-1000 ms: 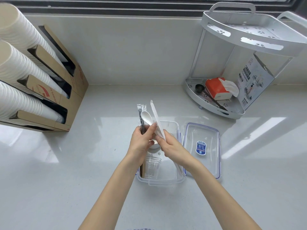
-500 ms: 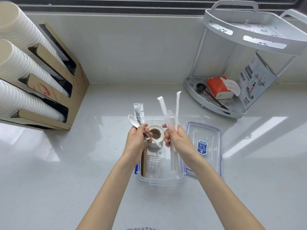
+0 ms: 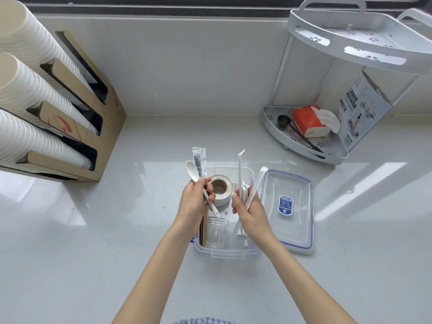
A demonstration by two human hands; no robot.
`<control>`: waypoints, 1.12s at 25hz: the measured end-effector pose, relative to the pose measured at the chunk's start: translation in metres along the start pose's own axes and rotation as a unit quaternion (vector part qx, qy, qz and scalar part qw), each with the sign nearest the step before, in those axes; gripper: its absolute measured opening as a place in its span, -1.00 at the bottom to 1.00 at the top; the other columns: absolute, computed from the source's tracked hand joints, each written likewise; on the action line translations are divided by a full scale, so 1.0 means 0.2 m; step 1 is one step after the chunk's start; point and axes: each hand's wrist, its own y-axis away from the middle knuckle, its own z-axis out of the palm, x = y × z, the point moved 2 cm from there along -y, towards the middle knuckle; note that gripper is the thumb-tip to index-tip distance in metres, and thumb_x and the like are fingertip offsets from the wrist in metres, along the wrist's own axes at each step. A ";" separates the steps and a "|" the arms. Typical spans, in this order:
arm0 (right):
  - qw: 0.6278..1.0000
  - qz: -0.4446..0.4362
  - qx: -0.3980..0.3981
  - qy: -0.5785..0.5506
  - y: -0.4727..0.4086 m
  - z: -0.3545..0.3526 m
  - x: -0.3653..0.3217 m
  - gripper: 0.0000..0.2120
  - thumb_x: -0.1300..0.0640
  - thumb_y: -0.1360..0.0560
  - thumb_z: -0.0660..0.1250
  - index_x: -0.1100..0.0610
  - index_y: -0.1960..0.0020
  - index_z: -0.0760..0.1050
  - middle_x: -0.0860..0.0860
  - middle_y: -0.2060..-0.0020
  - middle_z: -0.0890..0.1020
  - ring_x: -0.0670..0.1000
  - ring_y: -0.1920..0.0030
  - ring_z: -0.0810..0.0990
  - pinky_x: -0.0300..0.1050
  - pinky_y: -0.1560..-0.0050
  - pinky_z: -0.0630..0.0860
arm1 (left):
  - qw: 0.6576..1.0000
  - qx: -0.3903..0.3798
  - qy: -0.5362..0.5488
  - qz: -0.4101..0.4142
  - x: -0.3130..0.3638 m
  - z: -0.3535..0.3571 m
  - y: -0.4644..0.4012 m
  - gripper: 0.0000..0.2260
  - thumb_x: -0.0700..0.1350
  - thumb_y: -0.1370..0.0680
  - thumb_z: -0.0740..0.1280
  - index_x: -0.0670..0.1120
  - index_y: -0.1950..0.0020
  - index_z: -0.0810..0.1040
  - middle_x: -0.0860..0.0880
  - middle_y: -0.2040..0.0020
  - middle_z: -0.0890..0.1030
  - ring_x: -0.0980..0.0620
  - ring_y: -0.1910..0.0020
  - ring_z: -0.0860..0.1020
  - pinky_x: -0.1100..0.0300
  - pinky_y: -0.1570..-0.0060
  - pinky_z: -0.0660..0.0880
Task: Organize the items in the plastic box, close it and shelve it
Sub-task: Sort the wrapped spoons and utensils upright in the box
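Above the open plastic box [image 3: 233, 252] on the worktop [image 3: 93, 230], the left hand [image 3: 194, 204] grips a spoon [image 3: 195, 170] and wrapped packet [image 3: 199, 160]; the right hand [image 3: 251, 212] grips straws [image 3: 240, 174]. Right of the box lies its lid [image 3: 289, 230].

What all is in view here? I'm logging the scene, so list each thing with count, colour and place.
plastic box: one, clear, open, centre of counter
lid: one, clear with blue seal and sticker, flat to the right of the box
tape roll: one, white, far end of box
plastic cups: a small stack, clear, lying in box
spoon: one, white, in left hand
wrapped packet: one, clear wrapper with dark contents, in left hand
wrapped straws: several, white, in right hand
paper cups: three stacks, white, in brown cardboard holder, left
corner rack: one, white, two tiers, far right
tissue pack: one, orange, lower tier
scoop: one, black, lower tier
printed box: one, white-grey, leaning in rack
left hand: over the box
right hand: over the box
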 end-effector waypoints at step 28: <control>0.986 -0.112 0.100 -0.069 0.04 0.00 -0.06 -0.93 -0.08 -0.40 0.26 -0.14 0.16 0.39 -0.17 0.42 0.52 -0.20 0.41 0.46 -0.46 0.29 0.38 | 1.000 0.004 -0.016 -0.006 -0.04 -0.05 0.01 -0.83 -0.11 -0.59 0.10 -0.07 0.07 0.48 -0.02 0.36 0.45 0.14 0.57 0.37 0.30 0.53 0.38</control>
